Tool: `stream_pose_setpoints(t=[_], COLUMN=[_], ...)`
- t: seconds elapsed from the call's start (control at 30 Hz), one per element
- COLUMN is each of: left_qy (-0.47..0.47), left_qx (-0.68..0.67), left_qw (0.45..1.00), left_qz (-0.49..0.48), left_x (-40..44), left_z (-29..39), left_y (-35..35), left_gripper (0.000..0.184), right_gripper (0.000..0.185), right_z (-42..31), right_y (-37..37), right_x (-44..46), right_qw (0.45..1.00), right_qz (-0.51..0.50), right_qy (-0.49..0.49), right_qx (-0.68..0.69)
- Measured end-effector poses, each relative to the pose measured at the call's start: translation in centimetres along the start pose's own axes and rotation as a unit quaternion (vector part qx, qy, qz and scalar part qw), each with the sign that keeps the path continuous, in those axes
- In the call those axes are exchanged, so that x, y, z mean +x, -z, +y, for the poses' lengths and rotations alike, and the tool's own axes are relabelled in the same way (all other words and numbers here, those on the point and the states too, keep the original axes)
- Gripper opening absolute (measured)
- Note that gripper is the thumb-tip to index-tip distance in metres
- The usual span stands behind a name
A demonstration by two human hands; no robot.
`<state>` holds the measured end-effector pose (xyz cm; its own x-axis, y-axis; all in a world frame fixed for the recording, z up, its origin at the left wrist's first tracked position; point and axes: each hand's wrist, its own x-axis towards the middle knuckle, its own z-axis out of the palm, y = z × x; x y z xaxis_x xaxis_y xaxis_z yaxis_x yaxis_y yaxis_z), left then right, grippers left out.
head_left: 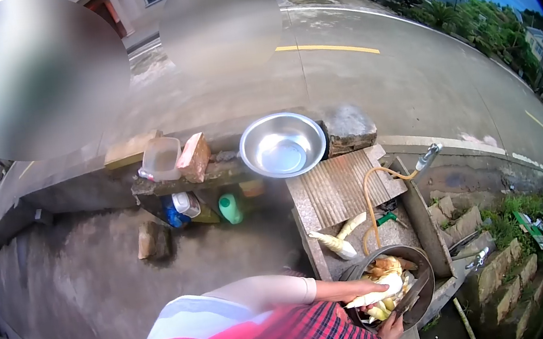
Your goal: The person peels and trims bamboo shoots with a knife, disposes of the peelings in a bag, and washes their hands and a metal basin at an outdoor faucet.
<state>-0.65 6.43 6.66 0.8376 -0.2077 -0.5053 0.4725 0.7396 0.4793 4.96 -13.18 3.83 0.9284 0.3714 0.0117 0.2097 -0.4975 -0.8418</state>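
My left hand (pixel 364 287) is closed around a pale, peeled bamboo shoot (pixel 385 290) over a round dark basin (pixel 428 272). Low at the basin's near side, my right hand (pixel 392 330) grips what looks like a broad-bladed knife (pixel 414 296), its handle hidden by the fingers. The blade lies beside the shoot; I cannot tell whether they touch. Yellowish and brownish bamboo shoot pieces (pixel 384 266) fill the basin. Two more pale bamboo shoots, one larger (pixel 338 246) and one slimmer (pixel 352 226), lie in the concrete sink (pixel 438 237) just beyond it.
A ridged washboard slab (pixel 339 191) spans the sink's far part. An orange hose (pixel 370 201) runs from the tap (pixel 427 156) into the sink. On the ledge are a metal bowl (pixel 282 144), a plastic tub (pixel 161 158) and bricks (pixel 194 157). Stone steps (pixel 497 270) lie right.
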Motion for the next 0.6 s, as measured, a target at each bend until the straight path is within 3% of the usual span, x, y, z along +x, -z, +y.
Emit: stream_pose_setpoints(t=[0.07,0.17,0.27,0.43,0.47,0.53,0.6], left_qy=[0.006,0.029,0.033,0.009,0.026,0.033,0.04], left_qx=[-0.024,-0.049,-0.067,-0.091,-0.102,-0.073,0.003], left_qw=[1.0,0.998,0.997,0.996,0.994,0.997,0.999], left_qz=[-0.003,-0.016,-0.021,-0.021,-0.024,-0.014,-0.009], left_x=[0.0,-0.3,-0.5,-1.7,-1.8,-1.2,-1.8], left_z=[0.0,0.4,0.8,1.7,1.5,1.0,1.8], left_y=[0.2,0.3,-0.1,-0.4,-1.0,0.1,0.3], left_gripper=[0.039,0.038,0.038,0.036,0.036,0.032,0.029], right_gripper=[0.026,0.024,0.026,0.027,0.027,0.026,0.015], right_z=[4.2,5.0,5.3,1.8,0.2,-1.5,-0.2], right_y=[-0.3,-1.1,-0.2,-0.7,-0.2,0.6,0.9], right_x=[0.9,0.7,0.6,0.8,0.2,0.2,0.3], right_qw=[0.997,0.991,0.988,0.989,0.989,0.992,0.998], right_qz=[-0.021,0.025,-0.006,0.016,0.036,-0.017,0.009], right_qy=[-0.072,-0.068,-0.098,0.016,0.008,-0.025,-0.043], right_qx=[0.023,0.11,0.115,0.148,0.14,0.119,-0.047])
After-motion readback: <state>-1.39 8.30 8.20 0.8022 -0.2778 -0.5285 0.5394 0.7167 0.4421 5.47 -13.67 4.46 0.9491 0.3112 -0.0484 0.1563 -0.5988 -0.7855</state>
